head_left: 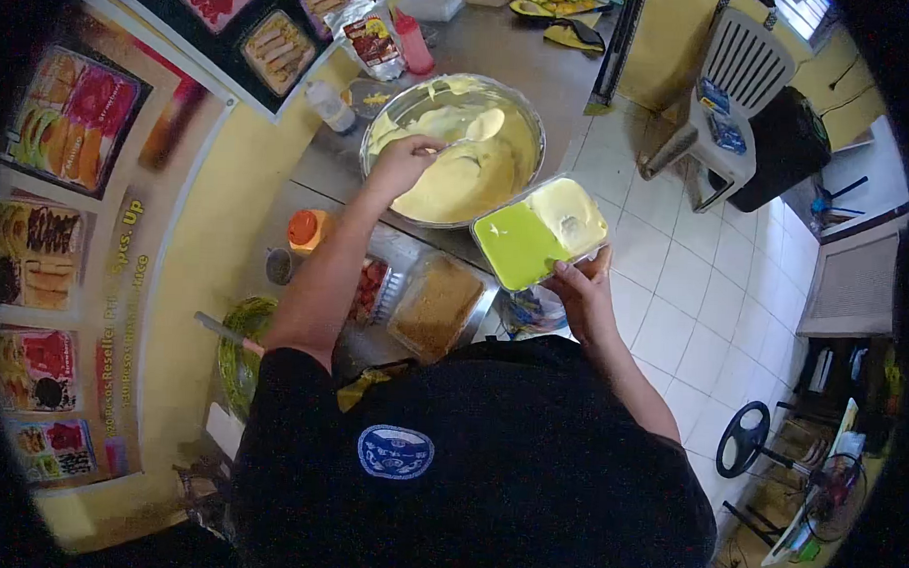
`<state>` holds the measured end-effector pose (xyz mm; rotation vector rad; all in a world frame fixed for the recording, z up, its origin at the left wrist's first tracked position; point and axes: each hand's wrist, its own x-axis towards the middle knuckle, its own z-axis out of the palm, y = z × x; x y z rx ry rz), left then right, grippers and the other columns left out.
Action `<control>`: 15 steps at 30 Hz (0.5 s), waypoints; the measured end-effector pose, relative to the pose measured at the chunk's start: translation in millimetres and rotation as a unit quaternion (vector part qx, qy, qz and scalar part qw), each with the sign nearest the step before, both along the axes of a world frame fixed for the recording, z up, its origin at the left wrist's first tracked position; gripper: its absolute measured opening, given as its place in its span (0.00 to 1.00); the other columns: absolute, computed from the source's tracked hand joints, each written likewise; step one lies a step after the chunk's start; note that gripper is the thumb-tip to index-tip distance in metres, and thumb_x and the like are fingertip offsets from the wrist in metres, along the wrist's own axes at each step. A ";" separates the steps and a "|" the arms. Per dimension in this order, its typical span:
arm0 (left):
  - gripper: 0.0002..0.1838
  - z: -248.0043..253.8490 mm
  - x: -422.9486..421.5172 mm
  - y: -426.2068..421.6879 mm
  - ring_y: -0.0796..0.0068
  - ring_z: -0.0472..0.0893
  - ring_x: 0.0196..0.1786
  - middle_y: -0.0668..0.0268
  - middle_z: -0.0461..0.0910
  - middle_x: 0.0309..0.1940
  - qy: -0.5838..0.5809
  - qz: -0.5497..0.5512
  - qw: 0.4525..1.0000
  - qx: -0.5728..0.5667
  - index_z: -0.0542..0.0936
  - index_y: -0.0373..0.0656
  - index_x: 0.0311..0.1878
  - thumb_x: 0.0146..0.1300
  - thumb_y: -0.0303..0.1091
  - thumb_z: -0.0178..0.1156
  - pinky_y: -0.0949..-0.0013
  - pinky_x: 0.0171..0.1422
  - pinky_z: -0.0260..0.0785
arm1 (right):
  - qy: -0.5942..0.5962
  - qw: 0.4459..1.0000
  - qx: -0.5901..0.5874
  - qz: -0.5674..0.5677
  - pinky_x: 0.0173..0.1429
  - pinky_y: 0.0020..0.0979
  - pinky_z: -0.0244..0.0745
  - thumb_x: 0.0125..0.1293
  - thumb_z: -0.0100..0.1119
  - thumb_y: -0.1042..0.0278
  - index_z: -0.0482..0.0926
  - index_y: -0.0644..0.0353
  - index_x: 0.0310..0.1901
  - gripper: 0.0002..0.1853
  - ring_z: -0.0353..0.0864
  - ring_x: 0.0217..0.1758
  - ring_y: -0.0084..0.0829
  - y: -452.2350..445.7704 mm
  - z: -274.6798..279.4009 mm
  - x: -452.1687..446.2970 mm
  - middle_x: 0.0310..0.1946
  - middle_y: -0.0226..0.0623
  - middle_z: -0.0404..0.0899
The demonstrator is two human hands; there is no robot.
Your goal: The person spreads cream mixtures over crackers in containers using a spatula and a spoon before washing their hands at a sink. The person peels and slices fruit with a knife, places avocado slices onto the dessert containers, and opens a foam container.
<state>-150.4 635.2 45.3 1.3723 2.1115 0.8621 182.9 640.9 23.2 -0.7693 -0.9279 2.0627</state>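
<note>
My left hand (407, 166) is closed round the handle of a spoon (483, 126) loaded with pale yellow cream, held over a large metal bowl (533, 115). Thick yellow cream (458, 189) fills much of the bowl and smears its inner wall. To the right of the bowl, my right hand (582, 293) grips a clear rectangular tub (541, 232), thumb at the near rim and fingers mostly hidden underneath. One half of the tub shows a smooth bright green layer; pale cream with a dent in it covers the other half.
On the metal table stand a tub of brown crumb-topped food (437, 301), a tub of red pieces (369, 289), an orange-lidded jar (306, 229), a red squeeze bottle (413, 44) and a foil pouch (368, 41). A plastic chair (726, 103) stands on the tiled floor at right.
</note>
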 end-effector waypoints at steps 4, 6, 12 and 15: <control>0.13 55.7 37.2 -24.0 0.81 0.77 0.38 0.68 0.82 0.39 -0.089 -0.017 0.992 0.087 0.82 0.43 0.51 0.62 0.27 0.60 0.76 0.47 0.69 | 0.021 1.000 0.011 0.008 0.52 0.38 0.77 0.60 0.62 0.72 0.48 0.50 0.64 0.37 0.73 0.59 0.39 5.5 -9.6 -10.1 0.61 0.44 0.64; 0.14 67.9 62.5 -35.2 0.78 0.78 0.37 0.68 0.82 0.38 -0.099 -0.039 0.988 0.116 0.83 0.45 0.50 0.62 0.28 0.60 0.76 0.47 0.70 | 0.036 0.999 0.002 0.022 0.50 0.35 0.77 0.61 0.61 0.74 0.47 0.48 0.65 0.37 0.73 0.59 0.38 4.9 -7.1 -14.9 0.62 0.43 0.64; 0.13 90.4 115.6 -63.8 0.68 0.80 0.37 0.65 0.80 0.33 0.202 -0.112 0.963 0.138 0.84 0.51 0.48 0.60 0.30 0.59 0.70 0.43 0.72 | 0.063 0.998 0.005 0.016 0.51 0.37 0.79 0.61 0.60 0.76 0.47 0.48 0.65 0.37 0.73 0.59 0.37 5.3 8.7 -30.3 0.62 0.43 0.62; 0.13 105.3 119.3 -64.3 0.64 0.81 0.36 0.65 0.79 0.32 0.261 -0.087 0.952 0.135 0.85 0.54 0.45 0.58 0.31 0.58 0.65 0.41 0.73 | 0.096 0.995 0.015 -0.001 0.53 0.38 0.79 0.61 0.60 0.77 0.47 0.49 0.65 0.37 0.73 0.59 0.37 0.8 13.0 -32.3 0.62 0.43 0.62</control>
